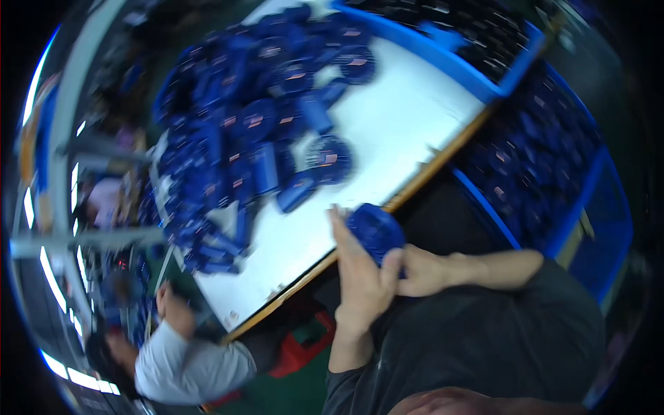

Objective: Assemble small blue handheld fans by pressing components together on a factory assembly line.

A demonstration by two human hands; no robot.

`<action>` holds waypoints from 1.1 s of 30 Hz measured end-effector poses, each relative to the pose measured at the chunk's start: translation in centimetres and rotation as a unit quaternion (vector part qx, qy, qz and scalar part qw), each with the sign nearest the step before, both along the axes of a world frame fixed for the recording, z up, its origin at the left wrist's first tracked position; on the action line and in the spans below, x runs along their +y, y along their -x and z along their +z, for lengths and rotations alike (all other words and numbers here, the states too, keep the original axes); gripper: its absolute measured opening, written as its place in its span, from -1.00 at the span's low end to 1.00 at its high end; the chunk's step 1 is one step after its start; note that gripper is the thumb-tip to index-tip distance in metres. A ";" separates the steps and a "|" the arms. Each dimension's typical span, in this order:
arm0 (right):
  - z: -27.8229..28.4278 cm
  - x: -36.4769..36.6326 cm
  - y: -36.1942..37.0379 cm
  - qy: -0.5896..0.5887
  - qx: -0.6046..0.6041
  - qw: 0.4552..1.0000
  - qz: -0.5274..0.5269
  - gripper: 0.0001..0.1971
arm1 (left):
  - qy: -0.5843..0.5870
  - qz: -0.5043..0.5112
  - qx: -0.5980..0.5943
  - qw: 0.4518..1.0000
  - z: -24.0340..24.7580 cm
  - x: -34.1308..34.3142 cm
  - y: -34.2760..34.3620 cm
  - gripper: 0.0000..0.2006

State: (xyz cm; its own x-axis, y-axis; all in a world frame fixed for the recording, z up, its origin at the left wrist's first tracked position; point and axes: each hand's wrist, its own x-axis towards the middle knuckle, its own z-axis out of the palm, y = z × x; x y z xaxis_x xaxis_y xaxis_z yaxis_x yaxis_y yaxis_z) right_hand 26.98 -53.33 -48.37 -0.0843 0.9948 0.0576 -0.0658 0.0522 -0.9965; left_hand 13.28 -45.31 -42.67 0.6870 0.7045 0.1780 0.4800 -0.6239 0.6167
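Observation:
Close to my body, just off the table's edge, I hold a round blue plastic piece (375, 232). My left hand (363, 277) lies along its near left side, with the fingers stretched up and the thumb pressed near its lower edge. My right hand (420, 270) grips it from below on the right, and its fingers are partly hidden behind the left thumb and the piece. On the white table (408, 97) lies a big heap of similar round blue pieces (259, 117), several with small pale labels. Motion blur hides the finer details.
A blue bin (477, 79) of dark parts stands at the table's far right. Another blue bin (595, 187), full of blue pieces, is on my right. At left, a co-worker in a light sleeve (162, 363) sits by the table, near a red object (304, 346).

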 end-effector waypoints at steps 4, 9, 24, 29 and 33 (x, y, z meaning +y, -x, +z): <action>-0.2 -0.4 -3.0 0.055 -0.013 0.998 0.030 -0.59 | 0.321 0.048 -0.162 0.932 -1.2 -1.0 -1.2 0.02; 1.2 -6.2 -11.3 0.063 0.018 0.960 -0.273 -0.66 | 0.126 -0.009 -0.145 0.981 -0.6 -1.3 0.5 -0.28; -11.8 -28.2 -39.4 0.386 -0.385 0.559 -0.624 -0.32 | -0.177 0.355 0.201 0.896 2.0 11.4 14.8 -0.39; -12.2 -28.2 -38.7 0.341 -0.439 0.583 -0.592 -0.29 | -0.137 0.390 0.191 0.890 -1.0 16.2 17.8 -0.28; -13.0 -28.9 -38.4 0.381 -0.408 0.617 -0.555 -0.27 | -0.115 0.373 0.185 0.902 -0.2 17.8 17.8 -0.24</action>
State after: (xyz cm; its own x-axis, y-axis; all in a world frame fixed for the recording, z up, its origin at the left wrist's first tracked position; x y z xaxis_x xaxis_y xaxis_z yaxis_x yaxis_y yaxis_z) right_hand 65.40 -82.27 -61.34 0.9811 0.1792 -0.0733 0.1299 -0.8898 -0.4375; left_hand -4.55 -27.47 -42.85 0.0789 0.9689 0.2345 0.9659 -0.1326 0.2226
